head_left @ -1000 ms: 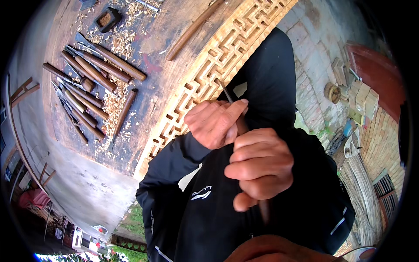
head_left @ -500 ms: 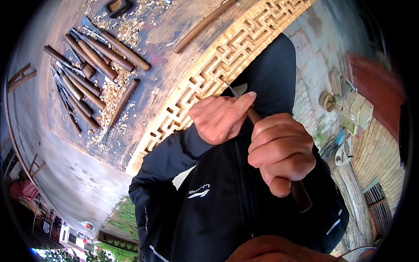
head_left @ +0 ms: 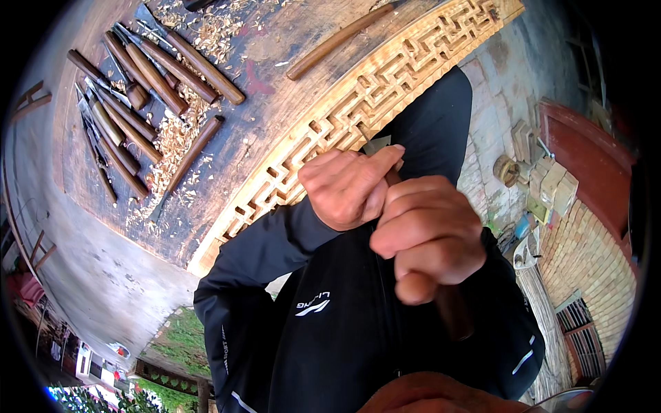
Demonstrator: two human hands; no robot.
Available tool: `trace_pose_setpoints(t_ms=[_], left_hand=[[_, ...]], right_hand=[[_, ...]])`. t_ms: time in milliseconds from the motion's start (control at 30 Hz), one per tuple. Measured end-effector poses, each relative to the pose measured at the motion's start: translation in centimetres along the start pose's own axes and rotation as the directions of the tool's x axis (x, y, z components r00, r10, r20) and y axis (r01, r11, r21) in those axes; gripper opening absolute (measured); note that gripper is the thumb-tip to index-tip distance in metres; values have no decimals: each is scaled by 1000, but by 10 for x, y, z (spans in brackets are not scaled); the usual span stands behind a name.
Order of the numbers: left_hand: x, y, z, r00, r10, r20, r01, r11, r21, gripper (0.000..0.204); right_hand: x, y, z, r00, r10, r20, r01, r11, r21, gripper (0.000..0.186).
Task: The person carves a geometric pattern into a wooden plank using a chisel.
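A carving chisel with a brown wooden handle point(head_left: 454, 313) is held by both of my hands over my lap. My left hand point(head_left: 348, 187) is closed around its front part, close to the blade. Behind it, my right hand point(head_left: 428, 230) wraps the handle, whose butt sticks out below the fist. The narrow blade reaches the near side of a long, pale wooden panel point(head_left: 385, 84), carved with a stepped lattice of grooves and openings. My left hand lies against or just beside the panel's near edge; actual contact cannot be made out.
The panel lies along the edge of a worn wooden table point(head_left: 241, 148). Several chisels point(head_left: 148, 79) lie at the left among wood shavings point(head_left: 175, 134). One single chisel point(head_left: 337, 43) rests beyond the panel. Wood blocks point(head_left: 551, 184) and a log point(head_left: 544, 316) are at the right.
My right hand has shifted left toward my left hand, and the handle's butt has swung left with it. The view has moved slightly. Both hands keep hold of the chisel.
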State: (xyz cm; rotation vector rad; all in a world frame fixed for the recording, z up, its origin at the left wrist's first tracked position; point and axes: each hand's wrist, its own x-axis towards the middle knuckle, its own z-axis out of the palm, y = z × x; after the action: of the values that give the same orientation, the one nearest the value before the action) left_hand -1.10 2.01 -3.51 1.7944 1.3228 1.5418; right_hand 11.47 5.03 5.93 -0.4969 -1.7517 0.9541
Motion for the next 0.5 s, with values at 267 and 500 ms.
trace_pose_setpoints(t_ms=[267, 500], left_hand=[[2, 7, 7, 988, -64, -143, 75, 995, 69, 19], [2, 5, 4, 995, 44, -88, -35, 994, 105, 19]], right_hand=[[-3, -4, 30, 988, -60, 143, 71, 995, -74, 64], [-9, -3, 22, 961, -153, 231, 155, 988, 9, 61]])
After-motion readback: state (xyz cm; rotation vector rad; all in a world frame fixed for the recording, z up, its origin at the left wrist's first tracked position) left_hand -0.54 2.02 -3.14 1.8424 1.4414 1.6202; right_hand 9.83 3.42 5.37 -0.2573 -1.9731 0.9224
